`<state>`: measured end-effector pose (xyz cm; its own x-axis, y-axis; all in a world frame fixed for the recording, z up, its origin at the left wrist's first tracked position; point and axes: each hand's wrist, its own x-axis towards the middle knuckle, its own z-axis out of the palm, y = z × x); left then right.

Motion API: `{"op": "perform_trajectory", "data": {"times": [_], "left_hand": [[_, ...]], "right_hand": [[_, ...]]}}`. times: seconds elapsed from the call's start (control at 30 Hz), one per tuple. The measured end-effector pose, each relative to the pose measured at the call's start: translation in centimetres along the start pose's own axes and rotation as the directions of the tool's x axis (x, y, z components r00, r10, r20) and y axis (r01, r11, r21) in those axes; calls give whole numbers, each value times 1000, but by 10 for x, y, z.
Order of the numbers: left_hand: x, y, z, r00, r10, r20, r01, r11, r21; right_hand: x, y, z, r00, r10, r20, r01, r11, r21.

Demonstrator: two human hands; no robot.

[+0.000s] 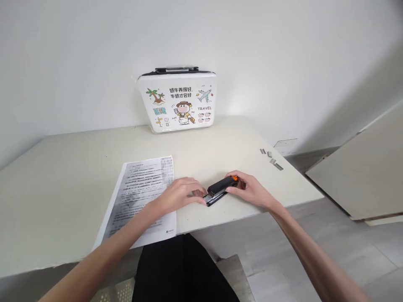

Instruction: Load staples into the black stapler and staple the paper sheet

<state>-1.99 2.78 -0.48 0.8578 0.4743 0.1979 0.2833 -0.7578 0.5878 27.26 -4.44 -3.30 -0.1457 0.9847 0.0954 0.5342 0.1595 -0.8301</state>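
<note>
A black stapler (218, 187) with an orange patch at its rear end lies low over the table, near the front edge. Its top arm is raised off the base, and a metallic strip shows between them. My right hand (248, 188) is closed around the orange rear end, thumb along the near side. At the stapler's front tip, my left hand (184, 193) has its thumb and fingers pinched in; whether a small piece is between them is hidden. Beneath my left wrist lie printed sheets of paper (138, 188), partly covered by the forearm.
Several small grey staple strips (273, 161) lie near the right edge of the off-white table (72, 180). A white case (181, 98) with cartoon prints and a black handle leans against the wall at the back. A pale panel (362, 167) stands beyond the table at right.
</note>
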Motion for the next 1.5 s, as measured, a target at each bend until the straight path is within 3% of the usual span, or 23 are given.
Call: {"op": "perform_trajectory", "data": {"times": [0.27,0.43,0.53,0.7,0.83,0.93,1.1,1.5], "left_hand": [[19,-9,11,999,-29,-16,31,995,91],[9,2,5,995,-83,-56,92,979,183],[-28,13,-6,989,-107,-105,133,949,286],[-129,26,-24,977,-196,-89,215,881,422],[-175,29,-15,973,-224,-55,220,834,506],[-175,35,3,975,-216,-60,215,832,512],[-146,59,29,978,-193,-80,208,858,470],[-126,88,52,986,-164,-21,161,915,369]], "right_hand": [[0,6,1,1000,-5,-22,4,1000,-13],[-2,-2,3,998,15,-65,-15,1000,9],[-3,-7,3,996,41,-76,-39,999,26],[-5,-5,3,994,78,-82,-75,996,47],[-7,0,4,991,108,-72,-107,994,30],[-8,2,5,991,123,-60,-122,992,25],[-9,1,6,988,142,-66,-139,989,39],[-13,-5,7,990,128,-52,-128,992,2]]}}
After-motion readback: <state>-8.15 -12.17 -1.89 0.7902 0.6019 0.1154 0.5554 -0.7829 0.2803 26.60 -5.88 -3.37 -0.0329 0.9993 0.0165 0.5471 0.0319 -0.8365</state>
